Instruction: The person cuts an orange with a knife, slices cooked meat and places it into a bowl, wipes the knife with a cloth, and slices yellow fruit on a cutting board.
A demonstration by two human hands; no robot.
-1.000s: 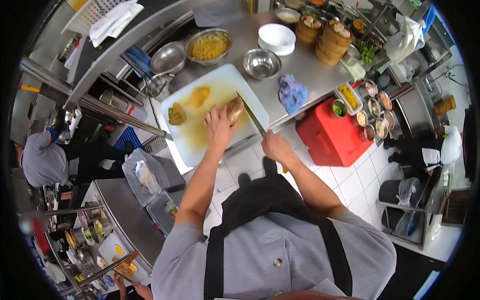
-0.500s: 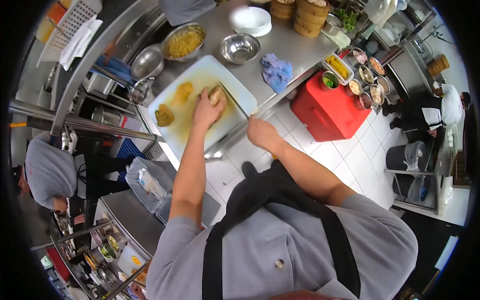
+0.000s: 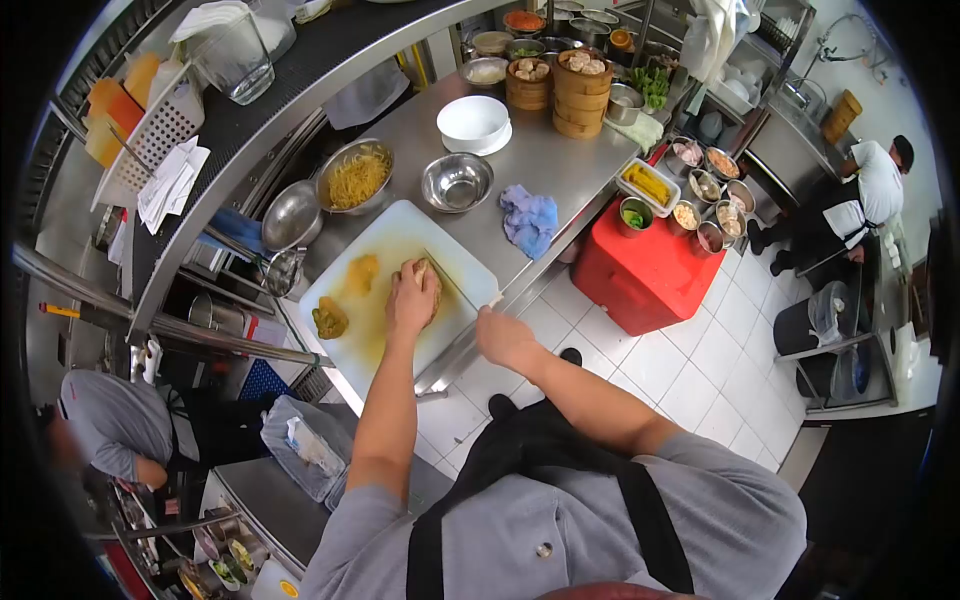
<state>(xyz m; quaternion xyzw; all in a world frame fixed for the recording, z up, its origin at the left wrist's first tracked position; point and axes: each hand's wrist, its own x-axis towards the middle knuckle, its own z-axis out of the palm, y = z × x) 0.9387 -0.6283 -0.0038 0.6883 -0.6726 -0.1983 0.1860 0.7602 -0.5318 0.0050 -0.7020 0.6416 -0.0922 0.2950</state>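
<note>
A white cutting board (image 3: 398,222), stained yellow, lies on the steel counter. My left hand (image 3: 408,300) is closed over a brownish lump of food (image 3: 432,292), pressing it to the board. My right hand (image 3: 505,338) grips a knife (image 3: 455,284) by its handle at the board's near right edge. The blade slants up and left, its tip beside the lump and my left fingertips; whether it touches the food I cannot tell. Further left on the board are a yellow pile (image 3: 361,273) and a greenish-brown piece (image 3: 329,318).
Behind the board stand a bowl of noodles (image 3: 358,182), a steel bowl (image 3: 457,183) and white bowls (image 3: 473,122). A blue cloth (image 3: 529,220) lies right of it. Bamboo steamers (image 3: 581,95) are at the back. A red box (image 3: 640,270) carries several containers. Co-workers stand left and right.
The camera view has tilted up, showing more of the counter's far side. Both hands stay at the board with the lump and knife; the blade lies at nearly the same slant.
</note>
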